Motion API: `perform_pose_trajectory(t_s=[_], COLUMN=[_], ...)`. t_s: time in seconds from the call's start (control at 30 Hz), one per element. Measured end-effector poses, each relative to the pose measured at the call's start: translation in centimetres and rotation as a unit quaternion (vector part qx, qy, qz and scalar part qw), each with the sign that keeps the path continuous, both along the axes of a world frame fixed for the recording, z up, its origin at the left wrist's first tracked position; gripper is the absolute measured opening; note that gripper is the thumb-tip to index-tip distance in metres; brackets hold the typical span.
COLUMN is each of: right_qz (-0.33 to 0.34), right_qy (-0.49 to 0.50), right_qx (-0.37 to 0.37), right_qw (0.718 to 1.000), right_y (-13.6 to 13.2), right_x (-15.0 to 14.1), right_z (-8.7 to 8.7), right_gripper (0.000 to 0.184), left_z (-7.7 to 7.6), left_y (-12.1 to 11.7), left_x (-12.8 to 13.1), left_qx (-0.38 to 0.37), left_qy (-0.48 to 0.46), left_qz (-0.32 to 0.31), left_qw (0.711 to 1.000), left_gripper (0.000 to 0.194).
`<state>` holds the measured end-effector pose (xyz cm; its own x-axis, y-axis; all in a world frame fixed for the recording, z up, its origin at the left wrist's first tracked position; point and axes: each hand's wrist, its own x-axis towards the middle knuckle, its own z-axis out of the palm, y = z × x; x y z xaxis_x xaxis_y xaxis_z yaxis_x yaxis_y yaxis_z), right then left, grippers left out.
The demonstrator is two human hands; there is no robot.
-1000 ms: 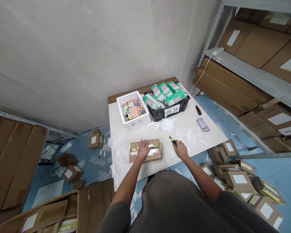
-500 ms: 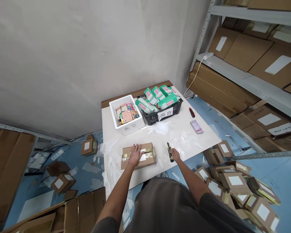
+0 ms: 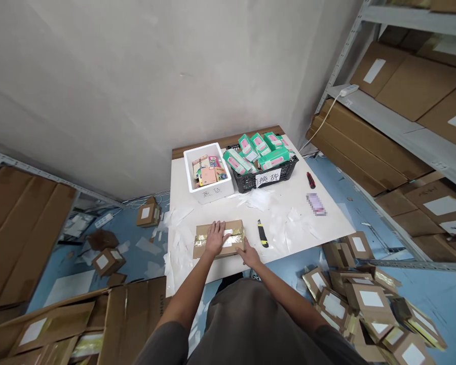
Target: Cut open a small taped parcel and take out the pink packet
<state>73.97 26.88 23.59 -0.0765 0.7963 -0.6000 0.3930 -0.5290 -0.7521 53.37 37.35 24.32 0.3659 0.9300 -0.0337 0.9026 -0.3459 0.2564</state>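
A taped brown cardboard parcel (image 3: pixel 235 234) with a white label lies near the front edge of the white table (image 3: pixel 327 223). My left hand (image 3: pixel 215 236) rests flat on top of it, fingers spread. My right hand (image 3: pixel 250 256) touches the parcel's near right corner; its fingers are only partly seen. A black and yellow utility knife (image 3: pixel 262 233) lies on the table just right of the parcel, free of both hands.
A white foam box (image 3: pixel 207 193) of small coloured packs and a black basket (image 3: pixel 266 175) of green boxes stand at the back. A red-handled tool (image 3: pixel 310 179), a blurred item (image 3: pixel 316 204) and paper scraps lie on the table. Parcels litter the floor; shelving stands right.
My right hand has let go of the utility knife, which now lies on the table, and has moved left to the parcel's corner. My left hand stays on the parcel.
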Motion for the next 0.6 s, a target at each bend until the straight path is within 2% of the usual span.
perform_pose_trajectory(t_s=[0.13, 0.27, 0.37, 0.47, 0.6], right_qz=[-0.056, -0.087, -0.078, -0.072, -0.078], right_qy=[0.042, 0.056, 0.044, 0.035, 0.002], right_qx=[-0.041, -0.063, -0.039, -0.023, -0.010], right_qw=[0.997, 0.993, 0.995, 0.997, 0.997], right_y=[1.2, 4.9, 8.6, 12.2, 15.7], right_x=[-2.0, -2.8, -4.5, -7.1, -10.4], right_z=[-0.6, -0.6, -0.2, 0.1, 0.1], right_gripper=[0.085, 0.082, 0.083, 0.086, 0.086], left_z=[0.4, 1.2, 1.9, 2.3, 2.3], left_y=[-0.7, -1.0, -0.8, -0.7, 0.0], left_x=[-0.9, -3.1, -5.5, -7.6, -8.9], left_qx=[0.002, 0.004, 0.009, 0.019, 0.018], left_qy=[0.016, 0.050, 0.056, 0.050, 0.059], left_qz=[0.031, 0.081, 0.141, 0.220, 0.325], left_qw=[0.999, 0.995, 0.988, 0.974, 0.944], left_gripper=[0.078, 0.082, 0.071, 0.070, 0.070])
